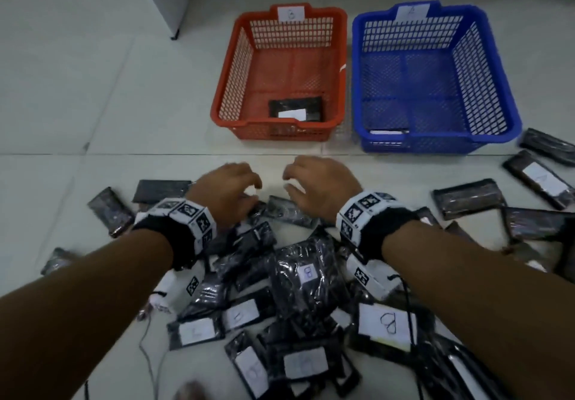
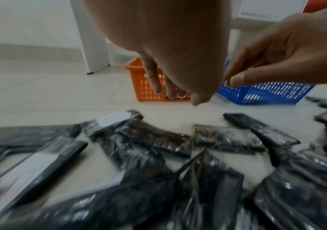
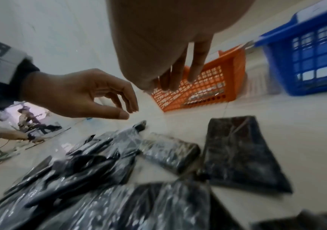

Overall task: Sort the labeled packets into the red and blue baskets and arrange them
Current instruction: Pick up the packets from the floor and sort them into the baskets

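Head view: the crinkled black plastic-wrapped packet point(image 1: 291, 211) lies just below and between the empty, loosely curled left hand point(image 1: 227, 189) and right hand point(image 1: 320, 186), long axis crosswise, nearer the right.

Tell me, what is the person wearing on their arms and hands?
Both hands, the left hand and the right hand, are bare, with no gloves or sleeves. Each wrist has a black wristband carrying a white block printed with black-and-white square code markers. Thin dark cords hang below the right one.
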Motion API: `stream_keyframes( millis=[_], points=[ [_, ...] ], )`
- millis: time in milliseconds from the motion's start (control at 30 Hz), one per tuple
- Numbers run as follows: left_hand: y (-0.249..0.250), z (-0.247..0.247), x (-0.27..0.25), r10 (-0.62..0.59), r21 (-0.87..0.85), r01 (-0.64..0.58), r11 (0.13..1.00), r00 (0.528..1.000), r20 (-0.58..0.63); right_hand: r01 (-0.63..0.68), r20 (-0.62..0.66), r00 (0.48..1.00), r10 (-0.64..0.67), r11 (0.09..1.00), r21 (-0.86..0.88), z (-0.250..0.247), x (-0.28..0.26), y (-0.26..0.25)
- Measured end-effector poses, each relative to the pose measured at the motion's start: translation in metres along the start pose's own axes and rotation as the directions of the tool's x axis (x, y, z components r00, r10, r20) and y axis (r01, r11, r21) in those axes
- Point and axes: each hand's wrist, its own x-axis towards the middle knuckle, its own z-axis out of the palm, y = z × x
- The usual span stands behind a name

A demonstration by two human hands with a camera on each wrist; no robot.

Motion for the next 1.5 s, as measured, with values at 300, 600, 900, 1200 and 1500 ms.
stream_keyframes(
  millis=[300,600,900,1200,1500],
  points=[
    [-0.025,0.026,-0.022,-0.206,0.106,0.181,0.978,0.929,0.307,-0.131,0.357,0.923,0.142,0.990,-0.055,0.052,-0.005,-0.022],
    [-0.023,0.034,0.000,-0.133,0.155,0.096,0.983,0.960,0.248,-0.591,0.323,0.796,0.512,0.538,0.602,0.039,-0.001,0.008],
    [0.008,0.019,0.028,-0.406,-0.482,0.478,0.734,0.878,0.252,-0.597,0.370,0.722,0.584,0.257,0.760,0.027,-0.012,0.029],
    [0.068,-0.042,0.068,-0.343,-0.795,0.598,0.099,0.771,0.537,-0.503,0.044,0.833,0.551,0.722,0.475,-0.008,-0.045,0.054],
    [0.072,-0.066,0.131,-0.257,-0.400,0.267,0.877,0.963,0.079,-0.395,-0.207,0.883,0.421,0.905,0.156,-0.072,-0.063,0.091]
  ],
)
